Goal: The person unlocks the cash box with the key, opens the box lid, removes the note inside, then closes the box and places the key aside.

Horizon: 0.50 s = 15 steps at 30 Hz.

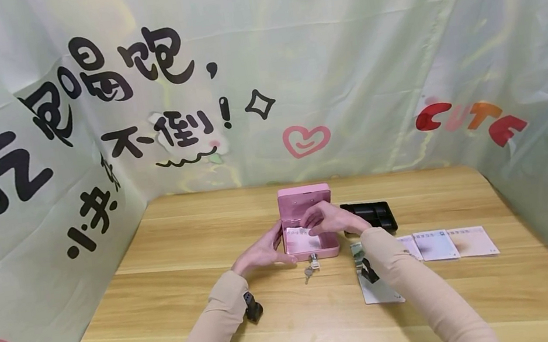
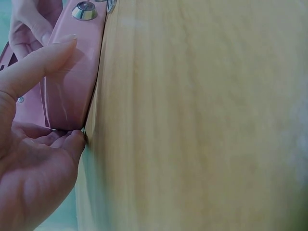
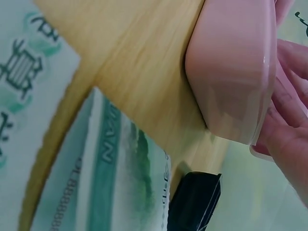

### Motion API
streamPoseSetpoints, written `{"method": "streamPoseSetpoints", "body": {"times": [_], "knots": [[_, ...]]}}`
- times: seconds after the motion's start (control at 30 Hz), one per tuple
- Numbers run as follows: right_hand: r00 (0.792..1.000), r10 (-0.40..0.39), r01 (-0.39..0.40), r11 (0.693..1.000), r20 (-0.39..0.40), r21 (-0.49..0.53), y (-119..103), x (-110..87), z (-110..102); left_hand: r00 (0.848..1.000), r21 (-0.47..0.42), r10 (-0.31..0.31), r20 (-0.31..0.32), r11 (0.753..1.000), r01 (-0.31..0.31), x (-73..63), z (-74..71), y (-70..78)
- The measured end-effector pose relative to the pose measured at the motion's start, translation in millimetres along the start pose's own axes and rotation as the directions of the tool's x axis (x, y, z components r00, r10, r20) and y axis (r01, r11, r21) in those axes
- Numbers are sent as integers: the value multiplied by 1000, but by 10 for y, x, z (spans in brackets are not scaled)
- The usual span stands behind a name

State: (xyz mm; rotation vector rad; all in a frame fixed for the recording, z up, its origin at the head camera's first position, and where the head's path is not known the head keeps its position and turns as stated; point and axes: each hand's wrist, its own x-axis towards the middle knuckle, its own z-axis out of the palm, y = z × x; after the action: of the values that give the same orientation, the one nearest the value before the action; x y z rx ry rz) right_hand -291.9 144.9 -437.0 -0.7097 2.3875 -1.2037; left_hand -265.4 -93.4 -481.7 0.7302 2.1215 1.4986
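Note:
A pink metal cash box (image 1: 313,255) stands on the table with its lid (image 1: 304,197) raised. Inside it lies a pale printed banknote (image 1: 300,241). My left hand (image 1: 262,251) grips the box's left side: the left wrist view has the thumb (image 2: 45,62) on the front wall and the other fingers bent at the side. My right hand (image 1: 331,218) reaches over the right wall into the box, its fingers at the banknote's upper right. Whether they pinch it is hidden. In the right wrist view those fingers (image 3: 288,103) dip behind the box's rim.
Keys (image 1: 309,273) hang from the box's front lock. A black compartment tray (image 1: 378,214) sits behind my right forearm. Farther right lie a blue note (image 1: 435,246) and a pinkish note (image 1: 473,241); green notes (image 1: 377,291) lie partly under the forearm. A printed curtain surrounds the table.

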Motion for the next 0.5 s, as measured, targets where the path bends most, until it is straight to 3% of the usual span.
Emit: {"method": "streamPoseSetpoints", "body": {"times": [0.2, 0.5], "knots": [[999, -1, -1, 999, -55, -37, 2, -13, 14, 1000, -23, -17, -5, 1000, 17, 0, 4, -2], [998, -1, 1, 1000, -70, -1, 22, -10, 52, 999, 2, -29, -14, 1000, 29, -9, 8, 5]]}}
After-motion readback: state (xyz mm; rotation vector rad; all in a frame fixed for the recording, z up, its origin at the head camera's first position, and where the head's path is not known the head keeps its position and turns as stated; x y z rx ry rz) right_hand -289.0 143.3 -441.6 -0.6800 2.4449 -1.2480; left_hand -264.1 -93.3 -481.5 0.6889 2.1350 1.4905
